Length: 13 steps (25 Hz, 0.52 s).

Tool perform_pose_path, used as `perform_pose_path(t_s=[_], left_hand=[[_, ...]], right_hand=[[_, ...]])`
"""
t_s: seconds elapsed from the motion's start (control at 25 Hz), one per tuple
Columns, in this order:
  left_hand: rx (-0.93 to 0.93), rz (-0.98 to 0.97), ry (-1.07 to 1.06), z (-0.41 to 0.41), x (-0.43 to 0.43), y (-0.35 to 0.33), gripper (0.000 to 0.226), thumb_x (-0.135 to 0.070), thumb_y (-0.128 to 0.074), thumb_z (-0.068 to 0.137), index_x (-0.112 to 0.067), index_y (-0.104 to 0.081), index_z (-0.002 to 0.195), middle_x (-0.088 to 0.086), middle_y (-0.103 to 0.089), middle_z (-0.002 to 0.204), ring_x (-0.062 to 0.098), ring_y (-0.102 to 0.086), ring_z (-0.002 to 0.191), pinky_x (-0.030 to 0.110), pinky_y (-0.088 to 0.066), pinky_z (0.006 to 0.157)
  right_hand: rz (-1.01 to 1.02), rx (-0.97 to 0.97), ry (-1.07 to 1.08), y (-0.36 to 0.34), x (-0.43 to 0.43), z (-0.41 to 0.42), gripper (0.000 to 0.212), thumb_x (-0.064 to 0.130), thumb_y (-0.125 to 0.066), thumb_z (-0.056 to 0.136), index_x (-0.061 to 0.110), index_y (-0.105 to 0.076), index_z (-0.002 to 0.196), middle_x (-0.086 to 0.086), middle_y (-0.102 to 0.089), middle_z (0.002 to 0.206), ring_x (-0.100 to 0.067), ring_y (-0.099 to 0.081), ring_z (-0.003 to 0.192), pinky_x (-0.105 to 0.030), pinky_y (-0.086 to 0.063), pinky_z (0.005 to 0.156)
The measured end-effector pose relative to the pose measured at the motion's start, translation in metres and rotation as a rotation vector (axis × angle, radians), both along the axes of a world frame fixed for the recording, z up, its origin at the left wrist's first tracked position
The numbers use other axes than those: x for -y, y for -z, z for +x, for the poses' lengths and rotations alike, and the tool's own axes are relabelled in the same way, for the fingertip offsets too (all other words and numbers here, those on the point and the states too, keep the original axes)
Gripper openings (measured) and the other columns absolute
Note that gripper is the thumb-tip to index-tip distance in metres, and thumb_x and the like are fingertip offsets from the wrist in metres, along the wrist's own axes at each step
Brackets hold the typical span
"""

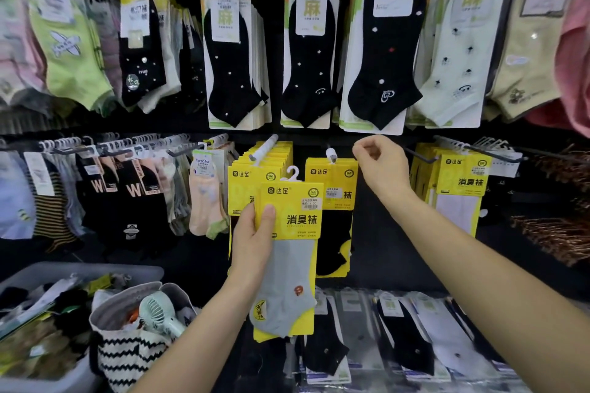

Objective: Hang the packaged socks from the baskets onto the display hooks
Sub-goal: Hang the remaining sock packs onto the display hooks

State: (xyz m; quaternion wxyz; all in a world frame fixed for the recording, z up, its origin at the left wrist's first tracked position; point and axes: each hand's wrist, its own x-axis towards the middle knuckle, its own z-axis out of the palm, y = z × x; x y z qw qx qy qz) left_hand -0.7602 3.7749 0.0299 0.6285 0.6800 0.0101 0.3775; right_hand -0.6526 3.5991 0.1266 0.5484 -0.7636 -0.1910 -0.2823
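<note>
Fingers (267, 217) of left hand (252, 242) pinch grey sock pack (293, 220) at its yellow card edge; its plastic hanger (293, 173) is free above them. Right hand (381, 163) curled, apparently empty, just right of display hook (331, 155). Step: hanging. Next move likely needs a lift up-right, hanger threaded over hook tip.

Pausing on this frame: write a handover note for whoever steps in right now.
Left hand: grips a yellow grey-sock pack, not yet on a hook.
Right hand: raised, fingers curled, nothing seen in its grip, beside the hook that carries a black-sock pack.
Done: many packs hang on the rack.
Left: hang the held pack. More socks seem to lie in the bin, lower left.
</note>
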Motion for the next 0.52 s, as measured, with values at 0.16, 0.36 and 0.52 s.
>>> perform_pose_path(t_s=[0.16, 0.36, 0.52], left_hand=[[-0.01, 0.026, 0.04, 0.007, 0.026, -0.005, 0.013, -0.026, -0.048, 0.096, -0.029, -0.059, 0.092, -0.011, -0.066, 0.091, -0.006, -0.061, 0.08, 0.009, -0.045, 0.067], [-0.022, -0.001, 0.087, 0.012, 0.054, -0.007, 0.008, -0.026, -0.053, 0.093, -0.024, -0.06, 0.097, -0.002, -0.068, 0.098, 0.01, -0.064, 0.09, 0.023, -0.052, 0.075], [-0.061, -0.038, 0.122, 0.016, 0.06, -0.007, 0.01, -0.028, -0.049, 0.095, -0.029, -0.058, 0.093, -0.008, -0.067, 0.092, 0.002, -0.064, 0.082, 0.018, -0.052, 0.067]], right_hand=[[-0.214, 0.033, -0.158, 0.013, 0.002, -0.028, 0.01, 0.035, -0.062, 0.085, 0.026, -0.063, 0.082, 0.013, -0.062, 0.076, 0.006, -0.054, 0.069, -0.01, -0.041, 0.062], [-0.287, -0.2, -0.219, 0.019, 0.014, -0.033, 0.025, 0.035, -0.075, 0.075, 0.016, -0.064, 0.088, -0.001, -0.066, 0.091, -0.018, -0.065, 0.083, -0.035, -0.055, 0.075], [-0.213, -0.233, -0.244, 0.017, 0.028, -0.03, 0.015, 0.026, -0.074, 0.078, 0.017, -0.066, 0.088, -0.001, -0.068, 0.091, -0.019, -0.067, 0.081, -0.039, -0.057, 0.078]])
